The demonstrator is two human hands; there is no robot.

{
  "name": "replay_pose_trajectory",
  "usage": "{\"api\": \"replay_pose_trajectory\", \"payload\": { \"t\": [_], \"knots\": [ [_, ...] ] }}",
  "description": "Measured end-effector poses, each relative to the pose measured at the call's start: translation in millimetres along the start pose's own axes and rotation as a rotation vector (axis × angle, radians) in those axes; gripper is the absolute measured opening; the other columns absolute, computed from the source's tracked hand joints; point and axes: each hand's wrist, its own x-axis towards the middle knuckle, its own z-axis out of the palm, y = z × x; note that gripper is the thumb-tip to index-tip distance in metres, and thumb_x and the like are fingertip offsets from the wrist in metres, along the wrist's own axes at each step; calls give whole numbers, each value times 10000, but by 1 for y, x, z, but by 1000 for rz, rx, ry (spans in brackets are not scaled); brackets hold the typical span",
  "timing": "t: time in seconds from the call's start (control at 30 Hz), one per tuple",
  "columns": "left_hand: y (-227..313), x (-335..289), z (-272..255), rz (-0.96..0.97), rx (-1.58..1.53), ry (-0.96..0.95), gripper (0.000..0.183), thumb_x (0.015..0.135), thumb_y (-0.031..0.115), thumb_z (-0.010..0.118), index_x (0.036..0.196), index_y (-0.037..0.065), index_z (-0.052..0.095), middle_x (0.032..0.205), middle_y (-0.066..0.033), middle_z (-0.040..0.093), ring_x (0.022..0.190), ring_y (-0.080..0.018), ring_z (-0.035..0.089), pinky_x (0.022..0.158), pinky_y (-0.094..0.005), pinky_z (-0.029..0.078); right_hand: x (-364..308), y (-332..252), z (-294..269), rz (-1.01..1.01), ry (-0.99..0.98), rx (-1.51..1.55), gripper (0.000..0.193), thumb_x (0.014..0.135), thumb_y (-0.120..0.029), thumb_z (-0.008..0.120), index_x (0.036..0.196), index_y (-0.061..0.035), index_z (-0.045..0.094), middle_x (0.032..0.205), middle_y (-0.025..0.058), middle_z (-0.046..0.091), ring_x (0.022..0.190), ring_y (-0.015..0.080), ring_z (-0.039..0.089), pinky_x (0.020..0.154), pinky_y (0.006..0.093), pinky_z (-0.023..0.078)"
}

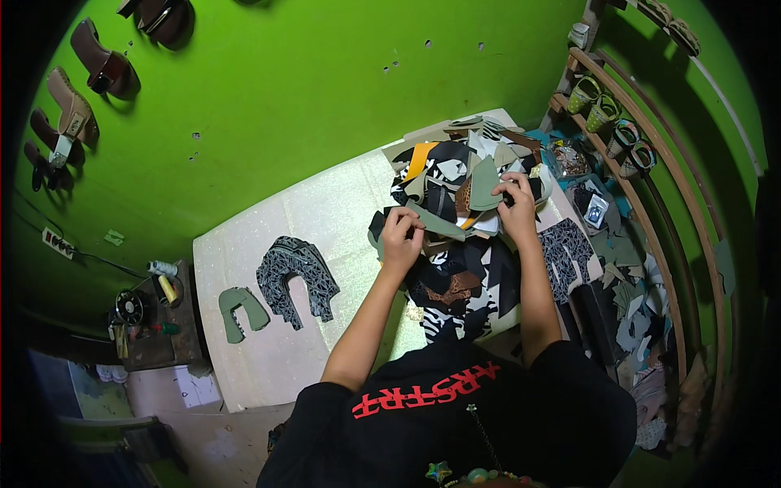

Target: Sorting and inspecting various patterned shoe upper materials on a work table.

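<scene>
A heap of cut material scraps (447, 153) in black, zebra, leopard, grey-green and orange lies in front of me. My left hand (401, 238) is closed, its fingers pinching a long grey-green strip (439, 223) at the heap's near left side. At the right of the heap, my right hand (518, 207) has its fingers bent round the edge of a wider grey-green piece (485, 184), which stands tilted up. Between my forearms lie more black, zebra and leopard scraps (460, 285). Both palms are mostly hidden.
On the pale table (285, 207) at left lie stacked patterned black-and-grey curved pieces (281, 268) and smaller green ones (236, 313). A wooden rack (643, 179) with small shoes stands at right, above piled scraps (622, 285). A sewing machine's wheel (128, 307) is at far left.
</scene>
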Motion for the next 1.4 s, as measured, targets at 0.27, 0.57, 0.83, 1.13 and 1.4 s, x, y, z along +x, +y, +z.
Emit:
{"api": "replay_pose_trajectory", "payload": {
  "t": [0.27,0.57,0.83,1.13,1.4],
  "knots": [
    [11,-22,-9,-307,-219,45,137,701,27,654,726,19,520,747,-35,472,645,-93,452,557,-218,372,19,-4,4,175,100,324,152,672,22,609,795,-12,526,879,87,519,751,204,536,674,281,437],
    [-21,-44,-6,-625,-195,77,598,628,-22,644,1134,59,335,967,-104,422,816,-143,493,681,-238,445,85,-27,8,153,141,190,141,726,-15,604,846,-7,531,790,63,585,690,169,592,626,271,464],
    [-29,-24,-3,-701,-157,-73,476,731,-3,602,1118,59,331,943,-143,517,722,-171,545,650,-280,464,101,-47,11,5,147,647,147,791,110,449,888,1,432,1037,135,562,896,138,552,804,260,464],
    [-49,-20,-5,-573,91,-44,154,841,0,453,982,60,447,805,-156,613,721,-228,608,662,-304,462,99,-80,-29,-242,288,904,281,734,188,349,936,-6,379,984,162,560,902,187,566,841,321,472],
    [-42,-5,-3,-574,121,-8,328,700,162,716,953,-4,592,881,-139,623,806,-196,598,716,-298,463,48,-105,-69,-134,235,849,177,817,23,504,989,-6,471,870,40,559,731,91,534,636,225,472]
  ]
}}
